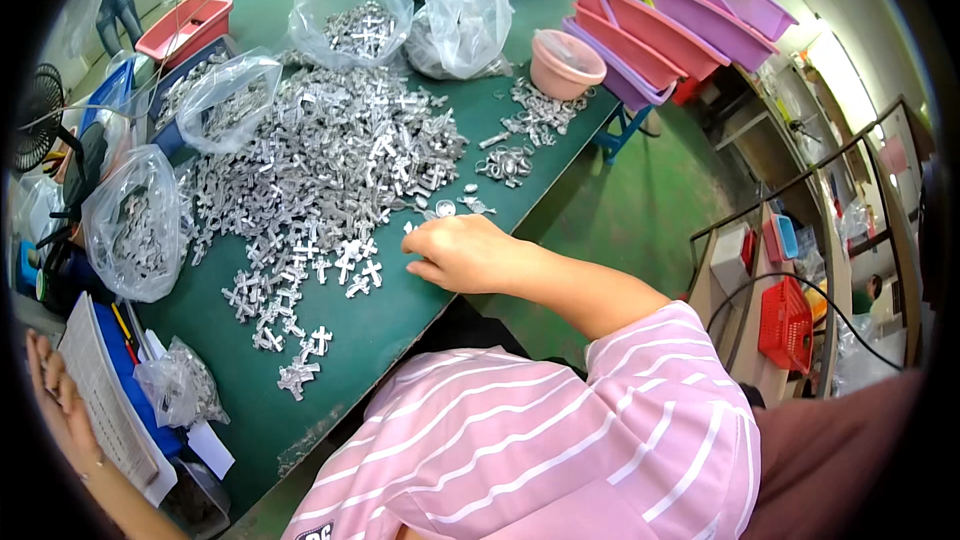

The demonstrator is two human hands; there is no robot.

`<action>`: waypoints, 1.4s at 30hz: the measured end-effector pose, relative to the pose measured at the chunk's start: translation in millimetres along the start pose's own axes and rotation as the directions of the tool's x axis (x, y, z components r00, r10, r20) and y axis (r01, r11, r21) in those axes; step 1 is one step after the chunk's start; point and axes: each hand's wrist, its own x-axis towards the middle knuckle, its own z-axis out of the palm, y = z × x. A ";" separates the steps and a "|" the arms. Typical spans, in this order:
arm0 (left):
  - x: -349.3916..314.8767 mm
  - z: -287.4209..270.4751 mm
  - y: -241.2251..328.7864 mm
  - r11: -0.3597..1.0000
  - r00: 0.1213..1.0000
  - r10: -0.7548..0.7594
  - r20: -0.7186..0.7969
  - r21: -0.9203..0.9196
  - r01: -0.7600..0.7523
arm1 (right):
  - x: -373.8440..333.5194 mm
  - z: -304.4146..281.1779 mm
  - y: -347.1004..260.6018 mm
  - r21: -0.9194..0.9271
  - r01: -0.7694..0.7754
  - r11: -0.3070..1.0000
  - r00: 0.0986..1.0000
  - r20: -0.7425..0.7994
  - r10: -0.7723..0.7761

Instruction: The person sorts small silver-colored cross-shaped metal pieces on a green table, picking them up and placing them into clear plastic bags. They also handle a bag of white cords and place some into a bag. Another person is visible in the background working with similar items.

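My right hand (pixel 462 252) is at the table's near edge, its fingers curled down and inward. Whatever they may hold is hidden under them. Beside its fingertips lie small silver metal pieces, among them a round one (pixel 445 208). To its left spreads a large heap of silver cross-shaped metal pieces (pixel 330 140), with a few loose crosses (pixel 298 377) nearer me. At the far left, my left hand (pixel 68 405) has its fingers apart over the edge of a paper sheet (pixel 105 400) on a blue folder (pixel 148 405); I cannot tell whether it presses on the sheet.
Clear plastic bags of metal pieces (pixel 138 240) ring the heap. A pink bowl (pixel 566 65) and stacked pink and purple trays (pixel 650 35) stand at the far right. A black fan (pixel 38 118) is on the left. Shelving with a red basket (pixel 787 325) stands to the right.
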 end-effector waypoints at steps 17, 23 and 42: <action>-72.2 181.3 -249.0 0.392 0.805 -0.565 0.180 -0.800 0.455 | -14.5 24.3 35.6 0.347 -0.210 0.914 0.899 -0.298 0.320; -63.9 189.3 -268.7 0.305 0.772 -0.607 0.187 -0.842 0.444 | 10.7 37.3 25.4 0.386 -0.112 0.916 0.920 -0.309 0.243; -57.7 193.6 -271.9 0.568 0.810 -0.587 0.005 -0.710 0.416 | 60.3 67.0 -2.3 0.423 0.233 0.876 0.962 -0.230 -0.145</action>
